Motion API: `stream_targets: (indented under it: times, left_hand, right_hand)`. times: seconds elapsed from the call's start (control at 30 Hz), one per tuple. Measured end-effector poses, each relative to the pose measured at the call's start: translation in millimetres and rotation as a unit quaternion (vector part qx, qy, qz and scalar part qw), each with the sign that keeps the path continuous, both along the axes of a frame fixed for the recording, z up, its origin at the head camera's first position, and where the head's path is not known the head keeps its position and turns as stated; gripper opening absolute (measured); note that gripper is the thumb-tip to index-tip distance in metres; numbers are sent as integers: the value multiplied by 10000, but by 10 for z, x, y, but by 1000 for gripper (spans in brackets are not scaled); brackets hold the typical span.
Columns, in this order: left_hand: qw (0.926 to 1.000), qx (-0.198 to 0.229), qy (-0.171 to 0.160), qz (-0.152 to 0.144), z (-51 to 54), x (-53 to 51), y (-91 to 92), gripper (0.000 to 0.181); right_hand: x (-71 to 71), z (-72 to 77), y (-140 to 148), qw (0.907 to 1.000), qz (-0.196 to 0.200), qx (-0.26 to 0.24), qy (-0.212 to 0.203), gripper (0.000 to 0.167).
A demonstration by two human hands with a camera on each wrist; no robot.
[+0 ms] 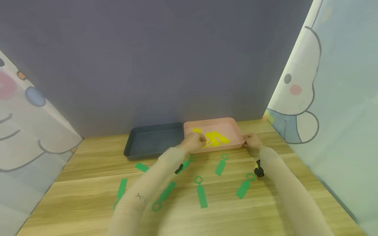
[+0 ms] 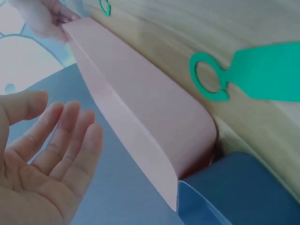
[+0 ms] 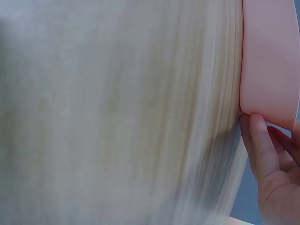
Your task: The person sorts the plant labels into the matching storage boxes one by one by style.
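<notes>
A pink tray (image 1: 224, 148) stands at the back of the table with several flat yellow pieces (image 1: 217, 137) in it. My left hand (image 1: 192, 143) is over the tray's front left part; its palm and loosely bent fingers (image 2: 70, 140) hold nothing in the left wrist view. At the front right corner, my right hand (image 1: 253, 141) grips the tray; in the right wrist view its fingertips (image 3: 257, 123) meet the end wall near the table. Several green tags with ring ends lie in front, among them one green tag (image 1: 202, 196) near the middle.
A dark blue tray (image 1: 153, 154) stands directly left of the pink one. Behind both rises a grey wall panel (image 1: 177, 65). Cartoon-printed sheets flank the wooden table (image 1: 224, 216). Black wrist devices, one on the right arm (image 1: 259, 169), show beneath the forearms.
</notes>
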State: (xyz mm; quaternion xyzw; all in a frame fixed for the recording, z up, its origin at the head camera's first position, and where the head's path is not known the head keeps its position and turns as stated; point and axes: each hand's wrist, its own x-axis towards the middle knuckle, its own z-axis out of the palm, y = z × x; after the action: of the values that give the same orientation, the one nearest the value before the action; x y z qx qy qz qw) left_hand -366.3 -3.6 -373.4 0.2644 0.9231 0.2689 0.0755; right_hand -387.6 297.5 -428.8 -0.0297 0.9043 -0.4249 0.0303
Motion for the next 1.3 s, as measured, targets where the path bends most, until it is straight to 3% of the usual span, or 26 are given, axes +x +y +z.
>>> stream_targets:
  times: [0.27, 0.5, 0.63, 0.73, 0.83, 0.93, 1.1, 1.3]
  left_hand:
    - [9994, 178, 276, -79, -36, 220, -167, 26]
    - [9983, 128, 505, -272, -116, 407, -434, 24]
    - [9981, 250, 497, -266, -124, 542, -576, 23]
    - [9975, 413, 542, -200, -100, 659, -689, 23]
    - [9961, 535, 693, -128, -60, 764, -830, 21]
    - [9949, 573, 827, 97, -15, 821, -1005, 20]
    - [9910, 715, 851, 751, 100, 830, -1355, 20]
    - [9780, 949, 1076, 1511, 270, 696, -1841, 21]
  right_hand:
    - [105, 71, 45, 9999, 6, -106, -31, 42]
    - [228, 196, 74, 9995, -182, 253, 64, 49]
    - [309, 247, 45, 9971, -279, 450, 543, 47]
    - [379, 265, -7, 9934, -171, 553, 990, 44]
    - [460, 267, -61, 9922, 72, 466, 1156, 42]
    - [546, 263, -121, 9924, 340, 306, 1140, 40]
    - [688, 272, -231, 9902, 594, 338, 1216, 35]
    - [785, 296, -364, 9803, 849, 722, 1632, 28]
